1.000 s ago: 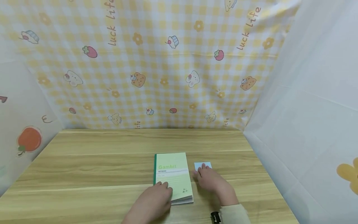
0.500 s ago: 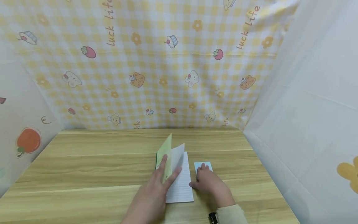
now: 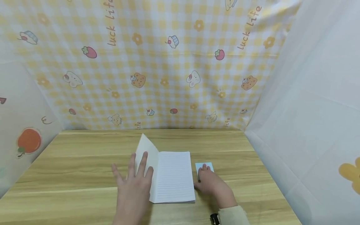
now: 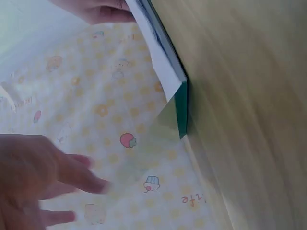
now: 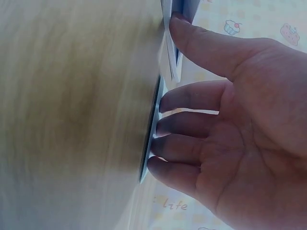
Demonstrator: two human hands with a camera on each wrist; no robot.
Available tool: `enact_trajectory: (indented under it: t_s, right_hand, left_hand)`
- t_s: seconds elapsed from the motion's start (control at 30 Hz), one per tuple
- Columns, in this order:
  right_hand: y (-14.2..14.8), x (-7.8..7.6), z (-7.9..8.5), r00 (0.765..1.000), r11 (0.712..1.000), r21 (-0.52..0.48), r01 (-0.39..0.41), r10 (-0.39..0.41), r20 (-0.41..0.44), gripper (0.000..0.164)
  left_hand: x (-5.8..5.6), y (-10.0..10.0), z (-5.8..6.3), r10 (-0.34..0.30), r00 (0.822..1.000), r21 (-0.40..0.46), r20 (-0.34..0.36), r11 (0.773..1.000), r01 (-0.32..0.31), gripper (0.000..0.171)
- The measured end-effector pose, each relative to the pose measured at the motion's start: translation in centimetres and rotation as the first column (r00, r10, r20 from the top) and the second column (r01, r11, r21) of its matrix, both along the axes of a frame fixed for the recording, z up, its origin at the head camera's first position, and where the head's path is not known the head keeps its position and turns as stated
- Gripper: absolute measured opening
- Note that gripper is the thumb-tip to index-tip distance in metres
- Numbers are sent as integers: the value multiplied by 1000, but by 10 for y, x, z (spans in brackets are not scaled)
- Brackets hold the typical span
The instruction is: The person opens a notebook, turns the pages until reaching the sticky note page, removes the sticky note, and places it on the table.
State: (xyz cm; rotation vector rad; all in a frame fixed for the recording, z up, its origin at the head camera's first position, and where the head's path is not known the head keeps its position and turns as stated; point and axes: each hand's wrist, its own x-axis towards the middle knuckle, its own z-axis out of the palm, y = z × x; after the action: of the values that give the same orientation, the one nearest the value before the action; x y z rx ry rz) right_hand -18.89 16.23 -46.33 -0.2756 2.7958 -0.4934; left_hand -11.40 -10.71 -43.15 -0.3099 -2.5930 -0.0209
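Note:
A lined notebook (image 3: pixel 175 178) lies open on the wooden table, its front cover (image 3: pixel 146 150) standing tilted up on the left. My left hand (image 3: pixel 133 187) is over that cover with fingers spread and straight, overlapping its inner side in the head view. In the left wrist view the green spine (image 4: pixel 182 110) shows, and the cover is blurred beside the left fingers. My right hand (image 3: pixel 211 182) rests its fingertips on a small light-blue card (image 3: pixel 199 165), which it partly hides. The right thumb (image 5: pixel 196 40) reaches the notebook's right edge.
The wooden table (image 3: pixel 84 168) carries the notebook and the card. A yellow checked cloth (image 3: pixel 166 65) hangs along its back edge. White sheets (image 3: pixel 309 109) close off both sides. A small black object (image 3: pixel 215 218) sits by the right sleeve (image 3: pixel 233 215).
The notebook's cover has swung from closed over to the left, uncovering lined pages. My left hand moved left with it and its fingers spread. The right hand stays at the card, thumb now by the notebook.

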Motion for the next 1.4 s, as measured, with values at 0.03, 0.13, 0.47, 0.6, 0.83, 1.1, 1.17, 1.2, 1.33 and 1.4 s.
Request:
enact_trajectory:
  t_s: [0.03,0.13,0.47,0.6,0.83,1.1,1.17,1.2,1.33,1.4]
  right_hand:
    - [0,0,0,1000,1000,-2,1,-1,3,73]
    - [1,0,1,1000,1000,-8,4,-4,15,72]
    - [3,1,1,1000,1000,-8,5,-5,17,68]
    - [3,1,3,1000,1000,1,0,0,20,68]
    - [4,1,4,1000,1000,-16,-11,11,17,67]
    - [3,-1,7,1000,1000,-13,-1,1,21,70]
    - [3,0,8,1000,1000,-9,2,-2,27,70]
    - [3,0,8,1000,1000,-9,0,0,30,70]
    - [3,0,8,999,1000,-14,-5,6,35,70]
    - [3,0,7,999,1000,-16,-9,9,33,70]
  left_hand:
    - [0,-1,-1,14,999,-36,40,999,-13,44]
    - [0,-2,-10,24,985,-101,168,995,-7,28]
    - [-4,8,-32,-109,768,218,631,975,-41,71]
    - [-6,13,-31,-124,761,244,637,969,-46,82]
    - [-7,10,-28,-163,798,220,580,975,39,67]
    - [-13,7,-28,-265,947,-26,183,961,274,108]
    - [-16,7,-28,-295,951,-121,88,945,304,109]
    - [-17,7,-27,-309,950,-163,52,935,314,105]
    - [-18,9,-24,-321,946,-222,50,920,324,72]
    - [-18,10,-22,-307,949,-222,66,923,314,57]
